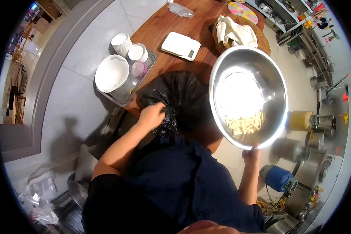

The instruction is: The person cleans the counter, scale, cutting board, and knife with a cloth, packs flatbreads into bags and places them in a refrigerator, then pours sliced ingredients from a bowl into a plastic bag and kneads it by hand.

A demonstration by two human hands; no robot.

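My left hand [152, 116] is closed on the gathered edge of a black plastic bag [185, 93], which lies bulging at the near end of the wooden table. With my right hand [251, 155] I grip the lower rim of a large steel bowl [275, 89]. The bowl is tilted so that its inside faces me, to the right of the bag. Pale cut strips [243, 125], of a food I cannot name, have gathered at its lower side. A bright glare covers much of the bowl's bottom.
A metal tray [124, 100] left of the bag carries a white bowl [112, 73], stacked white cups [121, 42] and a purple-pink item [139, 69]. Farther back are a white kitchen scale [180, 46] and a round basket with a cloth [236, 32]. Gas cylinders [279, 178] stand at right.
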